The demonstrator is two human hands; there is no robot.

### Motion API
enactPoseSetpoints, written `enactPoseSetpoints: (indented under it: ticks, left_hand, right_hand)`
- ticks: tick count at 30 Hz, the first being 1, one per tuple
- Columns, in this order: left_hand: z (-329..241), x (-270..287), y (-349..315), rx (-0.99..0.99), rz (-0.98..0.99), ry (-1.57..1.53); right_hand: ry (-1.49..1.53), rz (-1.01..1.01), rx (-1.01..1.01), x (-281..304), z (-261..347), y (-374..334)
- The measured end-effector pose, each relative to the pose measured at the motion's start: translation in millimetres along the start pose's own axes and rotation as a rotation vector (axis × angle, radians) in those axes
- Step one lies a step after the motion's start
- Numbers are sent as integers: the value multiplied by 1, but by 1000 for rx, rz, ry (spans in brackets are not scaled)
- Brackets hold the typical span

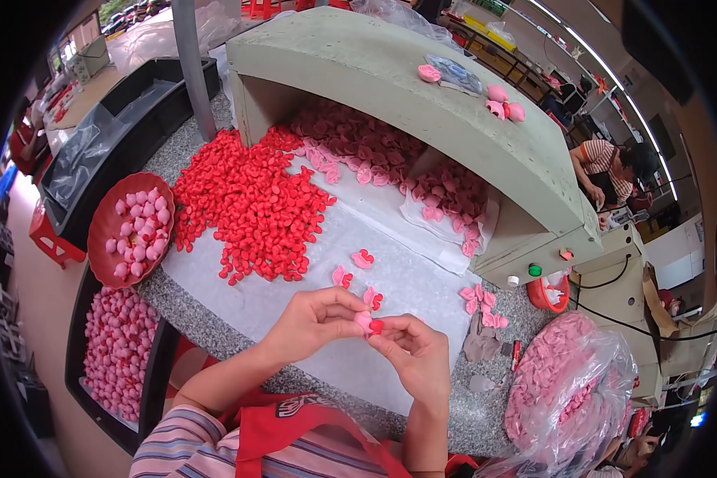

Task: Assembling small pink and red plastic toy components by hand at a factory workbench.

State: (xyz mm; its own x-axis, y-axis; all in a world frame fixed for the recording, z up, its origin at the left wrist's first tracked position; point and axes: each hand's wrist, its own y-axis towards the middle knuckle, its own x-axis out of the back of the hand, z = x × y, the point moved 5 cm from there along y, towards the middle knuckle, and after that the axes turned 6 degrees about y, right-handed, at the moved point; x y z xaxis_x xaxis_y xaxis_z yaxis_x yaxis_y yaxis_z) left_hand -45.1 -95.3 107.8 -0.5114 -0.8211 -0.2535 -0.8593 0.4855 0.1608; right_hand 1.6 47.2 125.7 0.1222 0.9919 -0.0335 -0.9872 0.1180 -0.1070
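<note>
On the granite counter (191,319) a white sheet (406,279) is spread beneath a grey-green hood (422,103), which spans the back of the work area. A large heap of red pieces (251,203) lies on the sheet at left, and pink pieces (390,155) are piled under the hood. A clear bag of pink parts (562,382) sits at the right edge of the counter; a black tray of pink parts (119,350) stands lower left, below the counter. A red bowl (103,219) with pink parts rests at the counter's left end. A few joined pink-and-red pieces (362,259) lie loose on the sheet just beyond the hands. Both hands meet above the sheet's near edge: the left hand (315,319) pinches a small pink piece (362,321) between thumb and fingertips, and the right hand (414,354) pinches a small red piece (377,326) pressed against it.
</note>
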Motion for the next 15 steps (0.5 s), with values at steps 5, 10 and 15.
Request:
enactPoseSetpoints:
  ticks: [5,10,15]
  left_hand:
    - [4,1,7,262,77,-143]
    - [17,3,7,321,134,-181]
    - [6,3,6,318,159,-160]
  right_hand:
    - [-155,70,50,-4,16,-4]
    - [-674,-46,226,-15,27,-3]
    - [-562,-83,411,-17,20,-1]
